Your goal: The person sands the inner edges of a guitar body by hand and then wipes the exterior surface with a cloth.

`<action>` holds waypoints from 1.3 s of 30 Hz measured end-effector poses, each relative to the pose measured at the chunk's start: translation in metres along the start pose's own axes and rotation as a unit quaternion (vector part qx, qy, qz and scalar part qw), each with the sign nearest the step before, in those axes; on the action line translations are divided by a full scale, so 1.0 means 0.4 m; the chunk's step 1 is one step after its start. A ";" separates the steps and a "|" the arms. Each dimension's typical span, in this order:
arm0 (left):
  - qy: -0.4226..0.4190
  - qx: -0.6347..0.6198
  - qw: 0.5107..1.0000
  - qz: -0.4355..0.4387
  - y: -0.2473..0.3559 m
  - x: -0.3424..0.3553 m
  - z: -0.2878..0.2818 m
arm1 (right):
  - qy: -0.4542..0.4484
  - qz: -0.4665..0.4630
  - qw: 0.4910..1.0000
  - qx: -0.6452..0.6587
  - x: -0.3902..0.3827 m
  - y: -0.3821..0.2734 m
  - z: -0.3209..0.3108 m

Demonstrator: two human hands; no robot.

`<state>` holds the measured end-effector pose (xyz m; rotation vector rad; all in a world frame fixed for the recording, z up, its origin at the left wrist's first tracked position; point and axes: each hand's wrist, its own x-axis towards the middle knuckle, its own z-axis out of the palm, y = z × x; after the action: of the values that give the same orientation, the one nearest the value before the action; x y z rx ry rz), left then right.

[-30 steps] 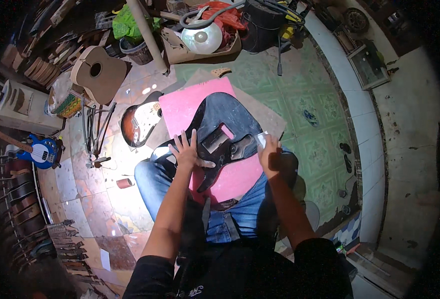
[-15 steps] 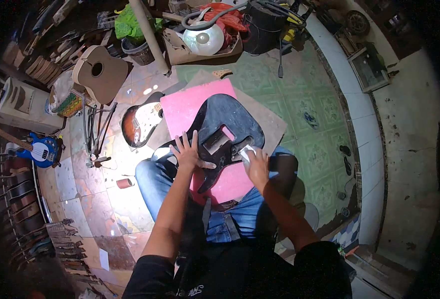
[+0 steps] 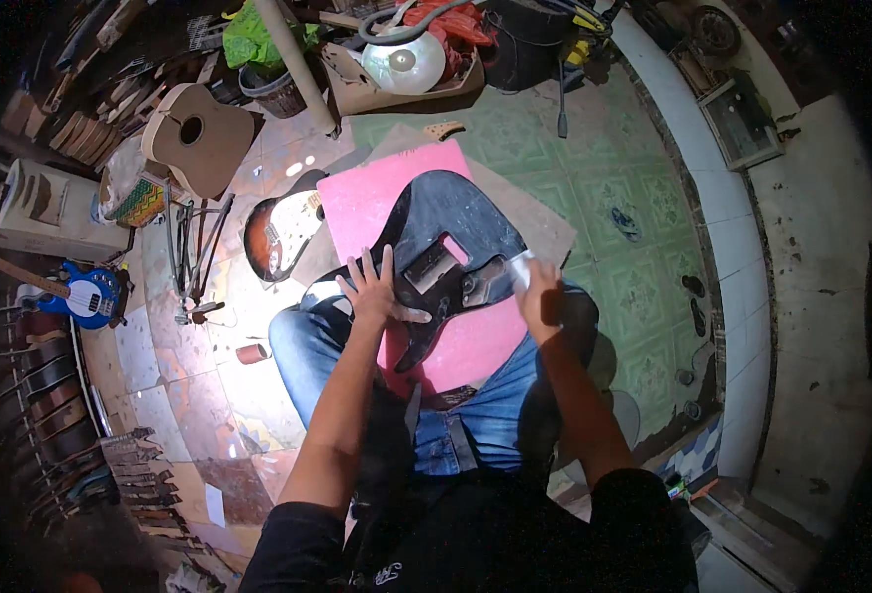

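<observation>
A: What is closest to the person?
B: Their own jeans (image 3: 307, 361), legs bent outward, with a pink sheet (image 3: 362, 193) between them. A black electric guitar body (image 3: 456, 212) lies on that sheet, horns toward the lap and rounded end away. Pink shows through one of its cavities.
A: And the hands?
B: The left hand (image 3: 375, 294) rests flat on the guitar body's left side, fingers spread, grasping nothing. The right hand (image 3: 542, 299) is at the opposite edge, its fingers closed over a white wad (image 3: 521, 269).
A: Cloth or paper?
B: I can't tell; it is blurred.
A: What lies just past the work?
B: A small reddish-brown cylinder (image 3: 251, 354) on the floor beside the left knee, and a sunburst electric guitar body (image 3: 260, 242) with a white pickguard, left of the pink sheet. A larger tan sheet (image 3: 545, 225) sticks out from under the pink one.
A: Farther back?
B: A bare-wood acoustic guitar body (image 3: 214, 153) with a round soundhole, then a cardboard box (image 3: 377, 101) holding a shiny disc (image 3: 403, 61), beside a black bucket (image 3: 522, 54).
</observation>
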<state>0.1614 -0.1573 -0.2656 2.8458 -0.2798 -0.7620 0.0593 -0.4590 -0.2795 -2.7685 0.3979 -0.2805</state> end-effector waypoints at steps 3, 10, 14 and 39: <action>-0.008 0.002 1.000 0.003 -0.004 -0.012 -0.001 | -0.018 0.043 0.998 -0.038 -0.041 -0.038 0.035; -0.016 0.005 1.000 -0.001 0.001 -0.010 -0.004 | -0.036 0.013 0.999 -0.020 0.004 0.023 0.008; -0.008 0.006 1.000 0.001 -0.001 -0.011 0.000 | -0.005 -0.032 0.999 -0.027 -0.061 -0.009 0.059; -0.026 0.004 1.000 -0.009 -0.001 -0.020 -0.008 | -0.006 -0.035 0.999 0.013 -0.191 -0.179 0.026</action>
<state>0.1562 -0.1545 -0.2592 2.8432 -0.2663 -0.8417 0.0070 -0.3677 -0.2756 -2.7604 0.2918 -0.2837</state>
